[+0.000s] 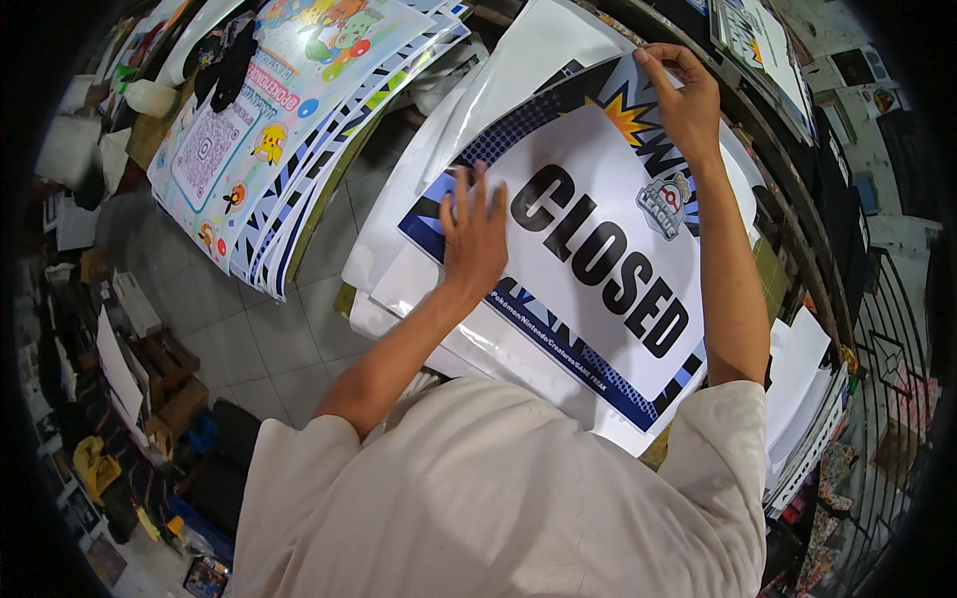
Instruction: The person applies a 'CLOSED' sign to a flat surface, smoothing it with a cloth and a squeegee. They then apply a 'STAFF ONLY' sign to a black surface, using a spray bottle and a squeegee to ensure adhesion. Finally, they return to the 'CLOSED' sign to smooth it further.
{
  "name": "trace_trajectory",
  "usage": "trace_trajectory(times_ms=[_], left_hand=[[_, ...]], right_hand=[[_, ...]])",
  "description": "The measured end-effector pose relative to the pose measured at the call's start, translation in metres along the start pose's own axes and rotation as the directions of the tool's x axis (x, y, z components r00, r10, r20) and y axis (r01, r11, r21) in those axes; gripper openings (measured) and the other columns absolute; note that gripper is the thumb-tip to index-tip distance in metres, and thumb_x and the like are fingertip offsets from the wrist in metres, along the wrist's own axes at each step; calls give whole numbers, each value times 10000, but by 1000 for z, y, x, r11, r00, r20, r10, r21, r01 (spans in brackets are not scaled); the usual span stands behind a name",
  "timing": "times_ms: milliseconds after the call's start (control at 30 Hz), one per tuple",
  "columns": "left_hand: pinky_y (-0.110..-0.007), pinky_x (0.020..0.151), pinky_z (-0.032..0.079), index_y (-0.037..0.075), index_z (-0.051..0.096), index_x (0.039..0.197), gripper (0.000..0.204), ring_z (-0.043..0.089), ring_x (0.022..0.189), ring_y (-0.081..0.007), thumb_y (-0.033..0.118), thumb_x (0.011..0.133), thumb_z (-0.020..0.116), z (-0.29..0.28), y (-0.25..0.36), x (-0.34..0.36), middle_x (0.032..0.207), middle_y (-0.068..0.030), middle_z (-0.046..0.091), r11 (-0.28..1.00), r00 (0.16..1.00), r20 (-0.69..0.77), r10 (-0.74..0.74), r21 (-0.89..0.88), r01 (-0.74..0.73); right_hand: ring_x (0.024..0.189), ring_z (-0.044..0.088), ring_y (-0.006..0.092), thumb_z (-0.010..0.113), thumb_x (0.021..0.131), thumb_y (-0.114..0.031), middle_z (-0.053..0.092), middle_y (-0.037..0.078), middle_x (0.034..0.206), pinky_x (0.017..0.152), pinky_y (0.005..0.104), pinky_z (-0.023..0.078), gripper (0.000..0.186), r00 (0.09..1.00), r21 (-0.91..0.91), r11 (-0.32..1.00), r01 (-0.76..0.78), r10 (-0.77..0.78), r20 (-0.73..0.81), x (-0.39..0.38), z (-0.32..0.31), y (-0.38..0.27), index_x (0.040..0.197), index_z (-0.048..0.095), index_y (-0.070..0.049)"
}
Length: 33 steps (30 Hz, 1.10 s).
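A large printed poster [558, 219] lies in front of me, with a white middle, big black lettering, a blue patterned border and an orange burst shape. My right hand [688, 100] pinches its far corner between thumb and fingers, and the sheet bows up a little there. Over the poster's left edge, my left hand [474, 229] rests with its fingers spread; the fingertips are slightly blurred. Beneath the poster are several white glossy sheets [399, 239], partly covered by it.
To the left, a stack of colourful cartoon posters [214, 149] sits on another surface, with a dark cloth bundle [234, 60] on top. Tiled floor [299, 319] shows between the two. A white bottle [150, 98] stands far left. Papers [797, 399] and a dark wire rack [892, 399] are at right.
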<state>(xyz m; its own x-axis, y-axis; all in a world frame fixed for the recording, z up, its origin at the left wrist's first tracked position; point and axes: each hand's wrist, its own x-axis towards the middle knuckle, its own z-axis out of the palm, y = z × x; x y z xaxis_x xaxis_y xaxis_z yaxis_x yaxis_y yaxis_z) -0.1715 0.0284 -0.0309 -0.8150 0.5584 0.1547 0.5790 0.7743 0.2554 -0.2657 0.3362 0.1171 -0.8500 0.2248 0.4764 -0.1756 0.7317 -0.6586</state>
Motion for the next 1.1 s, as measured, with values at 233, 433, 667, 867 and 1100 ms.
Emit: trace_trajectory(times_ms=[233, 433, 667, 867, 1100], left_hand=[[-535, 1272, 187, 12, 428, 1561, 720, 191, 1586, -361, 472, 1021, 554, -15, 3, -12, 1694, -154, 284, 939, 939, 102, 329, -142, -313], [-516, 1211, 287, -30, 443, 1524, 829, 299, 1517, -368, 583, 982, 572, -24, 8, 6, 1649, -184, 332, 950, 937, 168, 306, -115, -289], [-535, 1189, 318, -35, 468, 1503, 846, 363, 1437, -398, 618, 974, 566, -15, -2, 56, 1575, -162, 410, 962, 937, 307, 167, -260, -87], [-598, 1237, 235, -13, 448, 1530, 848, 330, 1472, -427, 630, 984, 536, 0, -9, 46, 1579, -169, 421, 975, 975, -16, 223, 3, -223], [-557, 1263, 188, -76, 389, 1537, 1054, 261, 1532, -429, 757, 912, 555, 6, -12, 50, 1612, -233, 367, 981, 987, -22, 158, -110, -160]], right_hand=[[1022, 694, 151, 772, 967, -220, 764, 65, 1045, 970, 298, 518, 240, 999, -19, 999, 47, -47, -7, 0, 6, 5, 1083, 754, -10], [1031, 693, 152, 772, 967, -226, 765, 63, 1052, 969, 309, 523, 236, 1000, -32, 999, 18, -18, -17, -1, 5, 1, 1077, 755, -18], [1023, 692, 147, 779, 962, -227, 766, 56, 1055, 949, 311, 525, 236, 999, -55, 998, 24, -26, -28, 1, 2, -3, 1057, 749, -13], [1002, 695, 142, 785, 957, -220, 766, 55, 1043, 923, 304, 529, 228, 999, -69, 998, 14, -16, -28, 1, 4, -6, 1039, 745, -11], [1008, 697, 154, 792, 944, -204, 757, 56, 1064, 930, 312, 533, 206, 996, -102, 992, 79, -83, -28, 1, 11, -1, 1034, 748, -24]])
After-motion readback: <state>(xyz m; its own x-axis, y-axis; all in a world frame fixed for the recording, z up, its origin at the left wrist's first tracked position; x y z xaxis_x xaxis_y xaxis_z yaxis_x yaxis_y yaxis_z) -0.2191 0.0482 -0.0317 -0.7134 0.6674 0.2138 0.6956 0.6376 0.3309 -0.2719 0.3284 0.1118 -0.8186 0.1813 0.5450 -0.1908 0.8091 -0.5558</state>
